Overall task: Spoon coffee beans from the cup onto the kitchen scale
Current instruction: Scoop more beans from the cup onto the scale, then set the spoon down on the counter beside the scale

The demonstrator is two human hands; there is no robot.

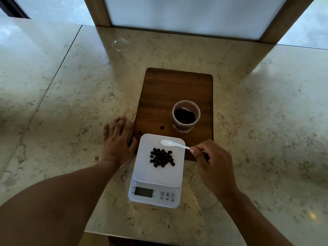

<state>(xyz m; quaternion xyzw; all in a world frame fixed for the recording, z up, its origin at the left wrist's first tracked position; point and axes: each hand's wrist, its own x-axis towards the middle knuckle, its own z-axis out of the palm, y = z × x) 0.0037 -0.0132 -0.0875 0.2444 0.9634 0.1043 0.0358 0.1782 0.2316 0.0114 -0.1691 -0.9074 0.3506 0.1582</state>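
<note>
A white kitchen scale (142,167) stands at the near middle of the marble counter, with a small pile of coffee beans (161,157) on its platform. My right hand (213,164) is shut on the handle of a white plastic spoon (171,143); the spoon's bowl hovers empty over the platform's far edge. A clear cup (185,116) holding more beans stands upright on a wooden board (170,89) behind the scale. My left hand (117,139) lies flat on the counter, fingers spread, just left of the scale and the board.
Two stray beans (162,127) lie on the board between the cup and the scale. A clear round lid (120,44) rests at the far left of the counter. A wood-framed panel (191,16) rises behind the board. The counter's near edge runs below the scale.
</note>
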